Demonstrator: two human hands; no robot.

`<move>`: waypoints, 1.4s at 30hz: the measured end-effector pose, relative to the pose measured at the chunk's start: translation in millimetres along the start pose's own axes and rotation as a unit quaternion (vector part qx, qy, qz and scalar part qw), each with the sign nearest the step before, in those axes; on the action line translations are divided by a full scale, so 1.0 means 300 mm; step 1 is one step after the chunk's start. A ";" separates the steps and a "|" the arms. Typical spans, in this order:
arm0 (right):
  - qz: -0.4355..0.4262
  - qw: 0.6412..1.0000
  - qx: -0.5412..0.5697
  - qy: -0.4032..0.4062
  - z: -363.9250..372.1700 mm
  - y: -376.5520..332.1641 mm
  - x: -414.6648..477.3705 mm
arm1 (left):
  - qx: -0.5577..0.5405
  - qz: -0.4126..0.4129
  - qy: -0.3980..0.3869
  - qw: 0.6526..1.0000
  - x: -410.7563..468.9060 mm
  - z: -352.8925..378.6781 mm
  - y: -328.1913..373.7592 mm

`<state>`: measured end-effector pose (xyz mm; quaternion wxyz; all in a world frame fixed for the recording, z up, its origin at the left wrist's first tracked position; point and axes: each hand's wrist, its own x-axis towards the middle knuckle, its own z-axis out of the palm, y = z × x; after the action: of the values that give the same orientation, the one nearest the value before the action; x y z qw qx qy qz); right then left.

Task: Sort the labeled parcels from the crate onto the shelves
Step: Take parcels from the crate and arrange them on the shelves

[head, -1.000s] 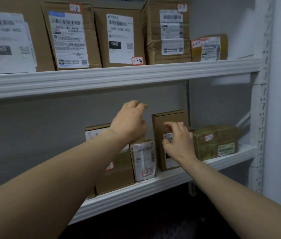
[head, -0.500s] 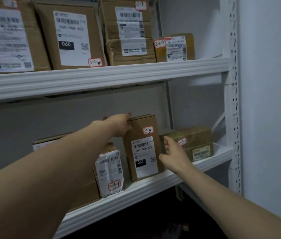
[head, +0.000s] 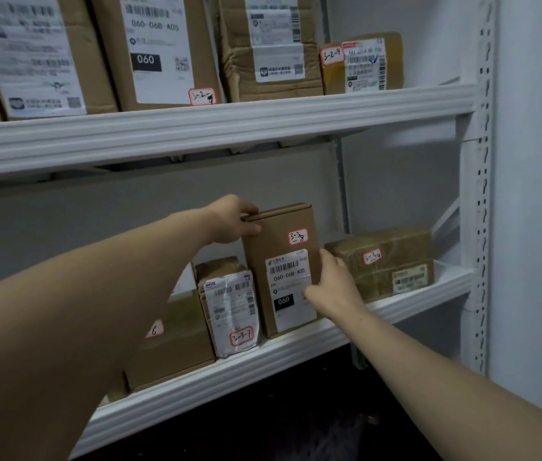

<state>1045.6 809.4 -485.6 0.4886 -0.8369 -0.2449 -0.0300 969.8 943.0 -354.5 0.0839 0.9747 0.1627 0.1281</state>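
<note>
Left hand [head: 231, 221]: it grips the top left corner of parcel 3-3-8 [head: 279, 261], fingers curled over the top edge and thumb on the front face.
Box marked 6 [head: 176, 347]: it is mostly hidden behind my left forearm, so I cannot tell how it stands.
Parcel 3-3-7 [head: 229, 304]: soft and wrinkled, it stands just beside the held parcel. I judge that a push to the left could tip it over.
Parcel 3-3-8: it stands upright on the lower shelf [head: 296, 349], between 3-3-7 and 3-3-9, with its label to the front. It is tall and narrow and sits near the shelf lip, so I think it may fall forward if I release both hands together.
Right hand [head: 336, 287]: it holds the lower right edge, thumb on the label and fingers along the side.
Parcel 3-3-9 [head: 386, 261]: it lies just beside those fingers. When I draw them out, they may catch it and drag it forward.
</note>
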 end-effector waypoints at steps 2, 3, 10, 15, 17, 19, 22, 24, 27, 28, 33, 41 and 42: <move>0.001 1.000 -0.006 -0.001 0.013 -0.004 -0.003 | -0.007 0.001 -0.004 1.000 -0.006 -0.007 -0.014; 0.002 1.000 -0.008 -0.001 0.016 -0.005 -0.003 | -0.011 0.001 -0.006 1.000 -0.008 -0.009 -0.018; 0.005 1.000 -0.009 0.008 0.028 0.005 0.001 | -0.047 -0.024 -0.013 0.999 0.004 -0.004 -0.014; 0.015 1.000 0.000 0.006 0.026 0.033 0.006 | -0.079 -0.047 0.001 0.996 0.028 0.010 0.014; 0.023 1.000 0.009 0.004 0.017 0.049 0.003 | -0.079 -0.058 0.008 0.995 0.036 0.019 0.031; 0.018 1.000 0.016 0.018 0.006 0.073 0.004 | -0.065 -0.066 0.017 0.996 0.048 0.027 0.050; 0.010 0.998 0.017 0.056 -0.029 0.110 0.002 | -0.028 -0.081 0.024 0.996 0.068 0.034 0.079; 0.002 0.997 0.015 0.074 -0.048 0.135 0.004 | -0.012 -0.088 0.024 0.996 0.084 0.041 0.087; -0.027 0.997 0.025 0.064 -0.051 0.154 0.006 | 0.011 -0.089 0.020 0.996 0.099 0.049 0.085; -0.033 0.998 0.030 0.046 -0.044 0.156 0.007 | 0.016 -0.090 0.017 0.996 0.101 0.051 0.079; -0.036 0.998 0.052 -0.027 0.022 0.152 0.018 | -0.037 -0.081 0.016 0.996 0.100 0.044 0.049; -0.031 0.999 0.018 -0.034 0.060 0.142 0.005 | 0.015 -0.016 0.023 0.999 0.057 0.024 0.032; -0.033 0.999 0.021 -0.032 0.061 0.139 0.000 | 0.018 -0.010 0.021 1.000 0.050 0.021 0.032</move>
<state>1060.3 807.8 -528.5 0.4964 -0.8187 -0.2883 -0.0146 988.0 938.2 -355.2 0.0642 0.9714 0.1769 0.1448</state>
